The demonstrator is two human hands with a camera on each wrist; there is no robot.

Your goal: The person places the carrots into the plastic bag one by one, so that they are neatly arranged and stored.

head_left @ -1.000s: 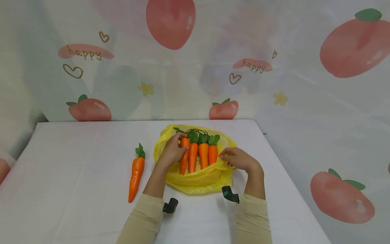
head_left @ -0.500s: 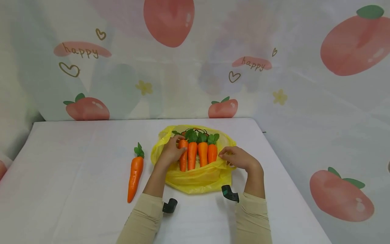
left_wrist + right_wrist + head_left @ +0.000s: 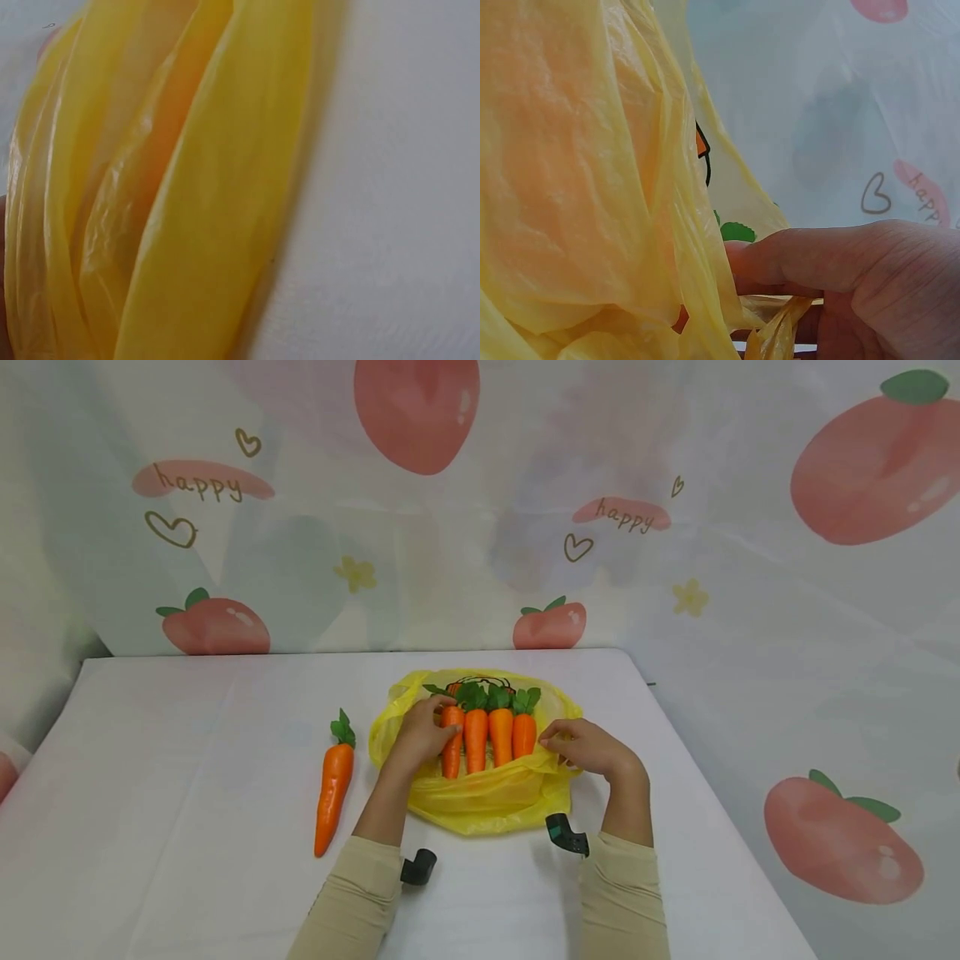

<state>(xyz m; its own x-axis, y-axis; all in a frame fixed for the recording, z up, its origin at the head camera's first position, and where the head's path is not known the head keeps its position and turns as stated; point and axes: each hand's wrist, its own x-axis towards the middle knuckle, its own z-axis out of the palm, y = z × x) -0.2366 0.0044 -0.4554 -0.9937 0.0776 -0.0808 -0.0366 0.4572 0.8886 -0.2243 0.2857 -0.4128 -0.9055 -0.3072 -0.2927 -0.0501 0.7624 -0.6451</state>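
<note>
A yellow plastic bag (image 3: pixel 480 806) lies on the white table with its mouth spread. Several orange carrots (image 3: pixel 500 739) with green leafy tops stand side by side inside it, their lower ends behind the bag's front edge. My left hand (image 3: pixel 422 731) grips the leftmost carrot (image 3: pixel 452 752), thumb on its near side and fingers by its top. At the bag's right edge, my right hand (image 3: pixel 592 747) pinches the plastic between thumb and fingers. The right wrist view shows that thumb and the bunched plastic close up. Yellow folds fill much of the left wrist view, hiding most of the left hand.
Another carrot (image 3: pixel 333 797) lies on the table, left of the bag and beside the left forearm. A white cloth (image 3: pixel 187 777) covers the tabletop. Behind it hangs a backdrop (image 3: pixel 450 543) printed with peaches, hearts and flowers.
The carrots sit slightly lower behind the bag's front edge, and the left one's tip has slipped from sight. The bag's left side has spread a little outward. Both hands have barely moved.
</note>
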